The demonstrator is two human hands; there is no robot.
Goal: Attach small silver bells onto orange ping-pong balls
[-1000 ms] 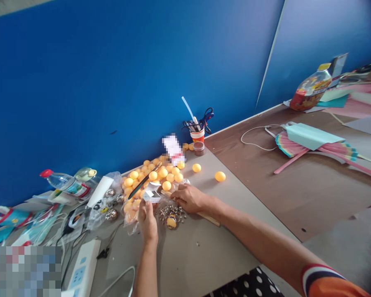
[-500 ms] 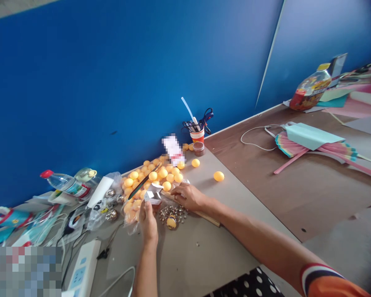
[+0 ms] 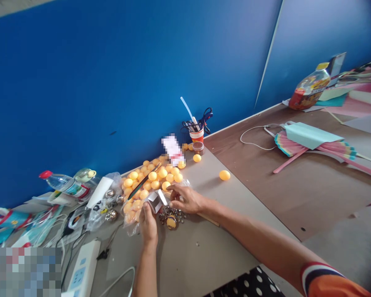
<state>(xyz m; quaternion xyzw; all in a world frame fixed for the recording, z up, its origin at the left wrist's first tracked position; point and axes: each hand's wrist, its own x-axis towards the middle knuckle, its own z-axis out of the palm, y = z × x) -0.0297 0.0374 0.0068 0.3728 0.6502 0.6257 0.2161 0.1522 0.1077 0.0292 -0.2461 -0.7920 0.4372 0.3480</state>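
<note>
My left hand [image 3: 148, 222] is closed on a small white and grey paper piece [image 3: 156, 201], holding it up just above the table. My right hand [image 3: 185, 199] rests beside it with fingers curled, its fingertips touching the paper's right side. Under both hands lies a clear bag of small silver bells [image 3: 172, 215]. Behind them sits a heap of orange balls [image 3: 151, 177] with dark tweezers [image 3: 143, 181] lying across it. One loose orange ball [image 3: 224, 175] lies on the table to the right, another [image 3: 197, 158] near a paper cup.
A paper cup of pens and scissors [image 3: 197, 130] stands against the blue wall. Left are a water bottle [image 3: 64, 184], plastic bags and a white power strip [image 3: 82, 268]. Folded coloured paper fans [image 3: 312, 142], a white cable [image 3: 253, 138] and a snack bag [image 3: 311, 88] lie right.
My right hand has moved onto the paper piece, which has turned in my left hand. The loose ball on the right has rolled further right; the other has rolled toward the cup.
</note>
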